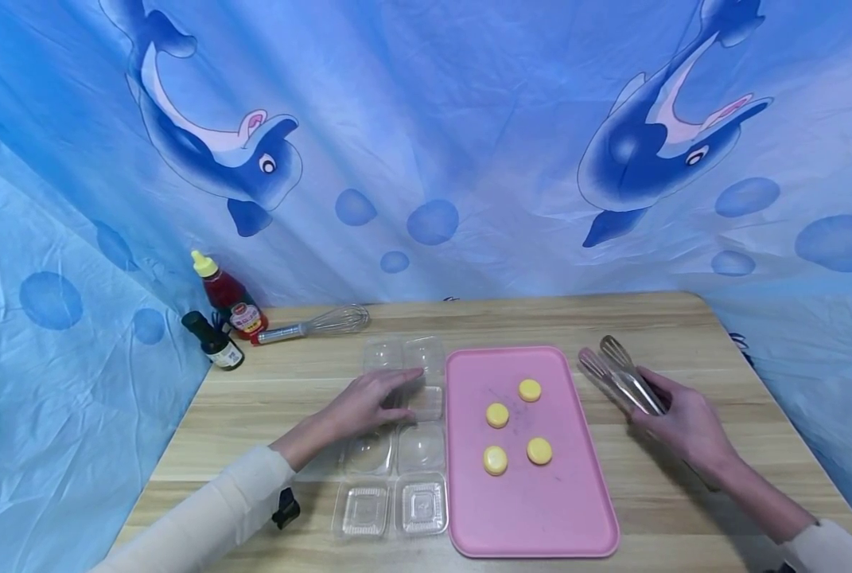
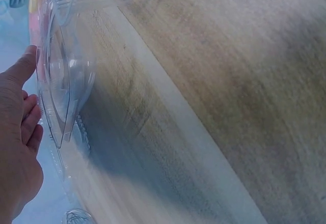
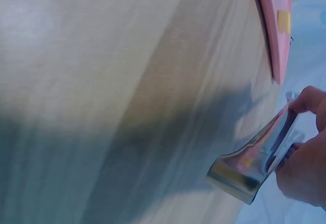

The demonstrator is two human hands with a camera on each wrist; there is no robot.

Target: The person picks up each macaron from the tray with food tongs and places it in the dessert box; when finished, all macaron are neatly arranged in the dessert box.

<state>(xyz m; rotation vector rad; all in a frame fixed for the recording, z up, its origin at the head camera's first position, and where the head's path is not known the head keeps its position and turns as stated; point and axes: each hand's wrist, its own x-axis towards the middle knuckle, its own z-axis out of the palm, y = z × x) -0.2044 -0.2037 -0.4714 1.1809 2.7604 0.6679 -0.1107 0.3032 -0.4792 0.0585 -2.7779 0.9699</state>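
In the head view my left hand (image 1: 371, 398) reaches over several clear plastic boxes (image 1: 422, 507) that stand with their lids spread. Its thumb and forefinger are apart, near the upper boxes. The left wrist view has the hand (image 2: 19, 127) beside a clear plastic box (image 2: 66, 81), fingers loosely bent; whether it touches the plastic is hard to tell. My right hand (image 1: 690, 422) grips metal tongs (image 1: 636, 388) with slotted ends, held spread above the table right of the pink tray (image 1: 526, 521). Several yellow macarons, such as one macaron (image 1: 497, 415), lie on that tray.
At the back left stand a red sauce bottle (image 1: 235, 302) with a yellow cap and a small dark bottle (image 1: 214, 342). A whisk (image 1: 325, 322) lies beside them. Behind the wooden table (image 1: 282, 398) hangs a blue dolphin curtain (image 1: 468, 119).
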